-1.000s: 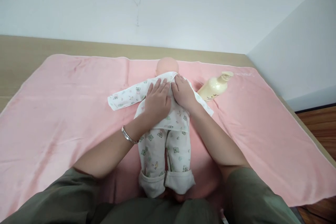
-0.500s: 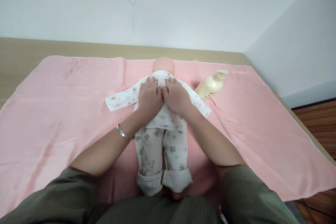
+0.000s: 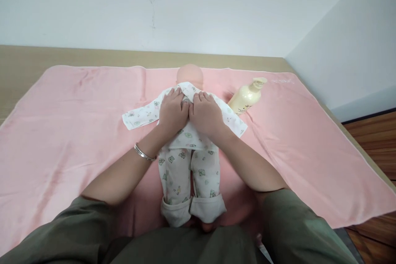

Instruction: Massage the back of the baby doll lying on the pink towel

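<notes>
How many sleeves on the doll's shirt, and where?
2. One sleeve stretches out left of the left hand; the other sleeve slants out right of the right hand, near the bottle. Neither is fully hidden.

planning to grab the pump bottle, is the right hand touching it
Apart: the head view shows the right hand on the patterned shirt, with a sleeve visible between it and the pump bottle.
</notes>
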`<state>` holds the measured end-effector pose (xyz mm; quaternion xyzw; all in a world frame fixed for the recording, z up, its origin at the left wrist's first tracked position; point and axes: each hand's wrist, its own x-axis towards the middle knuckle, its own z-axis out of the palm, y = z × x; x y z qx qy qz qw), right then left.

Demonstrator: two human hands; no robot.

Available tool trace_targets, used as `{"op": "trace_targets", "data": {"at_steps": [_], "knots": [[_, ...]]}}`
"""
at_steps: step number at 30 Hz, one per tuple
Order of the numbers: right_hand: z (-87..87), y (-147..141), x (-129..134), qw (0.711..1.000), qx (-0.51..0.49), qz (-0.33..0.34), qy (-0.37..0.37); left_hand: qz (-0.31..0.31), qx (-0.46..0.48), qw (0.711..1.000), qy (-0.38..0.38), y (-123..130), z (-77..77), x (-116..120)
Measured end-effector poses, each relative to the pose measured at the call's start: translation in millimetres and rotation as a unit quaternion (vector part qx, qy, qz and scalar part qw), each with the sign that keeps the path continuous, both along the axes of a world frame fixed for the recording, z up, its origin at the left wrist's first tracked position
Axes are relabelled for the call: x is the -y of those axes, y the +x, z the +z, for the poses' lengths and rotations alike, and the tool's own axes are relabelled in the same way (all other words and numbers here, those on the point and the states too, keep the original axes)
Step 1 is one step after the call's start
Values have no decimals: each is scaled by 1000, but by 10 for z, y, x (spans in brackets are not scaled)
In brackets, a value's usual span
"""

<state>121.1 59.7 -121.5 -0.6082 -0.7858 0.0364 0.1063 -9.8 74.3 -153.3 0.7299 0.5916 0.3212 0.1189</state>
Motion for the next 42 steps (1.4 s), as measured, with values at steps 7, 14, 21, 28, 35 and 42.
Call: {"op": "trace_targets", "data": {"at_steps": [7,14,21,28,35,42], "knots": [[-31,145,-342,997,-61,-15,-38,15,-24,1000,7,181,67,241],[84,28,-23,998,-44,8,-49,16,41,998,-45,-22,-8,-27],[-37,63,-211,993,-105,12,-47,29,70,997,3,-57,-194,-134],[-51,97,-296,990,-137,11,-39,35,93,995,13,-63,-227,-103],[-10,129,-233,972,-222,48,54,34,117,992,14,-77,-231,-102],[-54,89,-238,988,-148,47,-16,42,127,991,22,-73,-248,-108]]}}
